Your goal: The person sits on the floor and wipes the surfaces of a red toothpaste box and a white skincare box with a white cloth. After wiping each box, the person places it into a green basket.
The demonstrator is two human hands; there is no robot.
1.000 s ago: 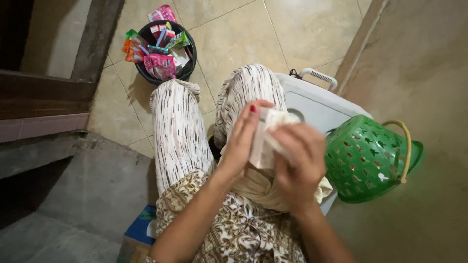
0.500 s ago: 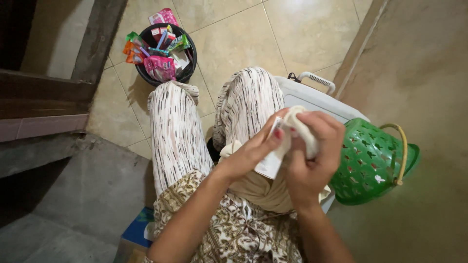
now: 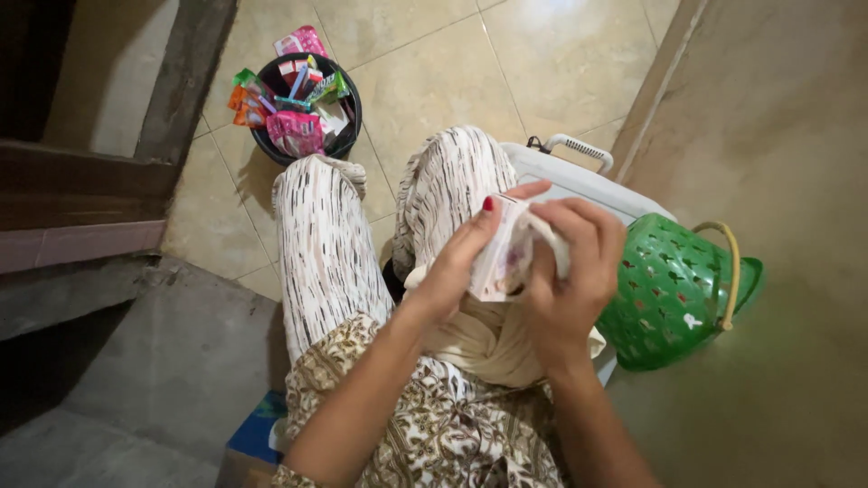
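Since half a second ago the 2 hands have drawn closer over the lap, the left hand point(image 3: 457, 262) and right hand point(image 3: 565, 276) now both grasping 1 small white packet point(image 3: 500, 262) between them, above the cream cloth point(image 3: 484, 339) on the knees. There is 1 green basket point(image 3: 674, 289) with a yellow handle beside the right hand, 1 white box point(image 3: 579, 185) under it, and 1 black bin point(image 3: 298, 108) full of bright wrappers past the feet. The person sits above a glossy beige tile floor point(image 3: 542, 63), a grey concrete step point(image 3: 163, 361) at left.
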